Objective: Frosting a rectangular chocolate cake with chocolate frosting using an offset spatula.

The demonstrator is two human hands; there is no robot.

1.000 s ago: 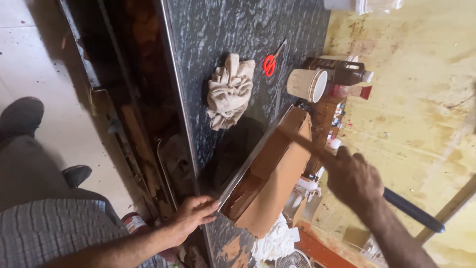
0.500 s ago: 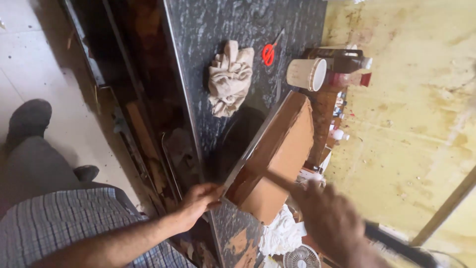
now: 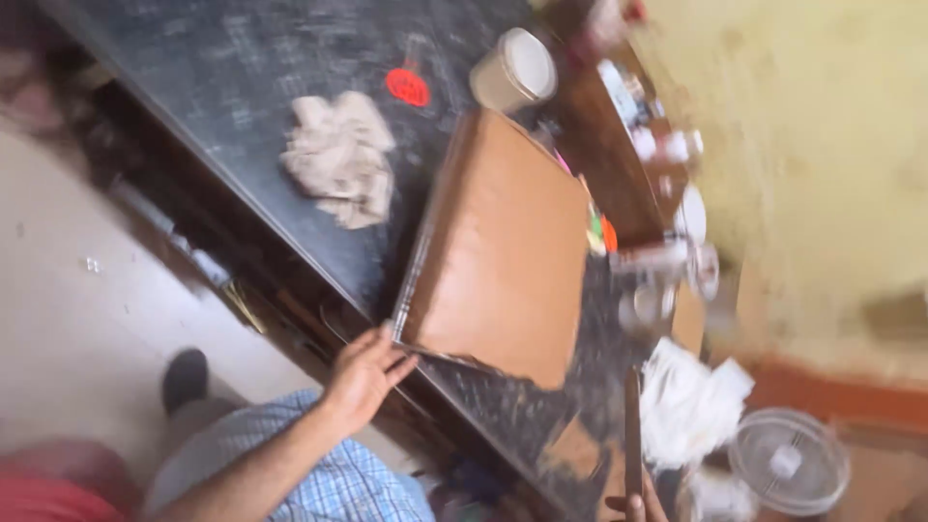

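Note:
A flat brown board (image 3: 503,251) with a pale metal-looking edge lies tilted on the dark stone counter (image 3: 222,68). My left hand (image 3: 362,382) grips its near corner at the counter's front edge. Only the fingertips of my right hand (image 3: 633,505) show at the bottom of the frame, closed around a thin dark rod (image 3: 630,425) that points up toward the board. The whole picture is blurred by motion.
A pale carved mask (image 3: 338,159), a small red object (image 3: 408,87) and a white cup (image 3: 517,68) sit on the counter beyond the board. Bottles and jars crowd the right side by the yellow wall. White crumpled cloth (image 3: 691,401) and a clear round lid (image 3: 788,459) lie at the lower right.
The view has swung sharply and blurred. My right hand has dropped from beside the board to the bottom edge. My left hand stays at the board's near corner.

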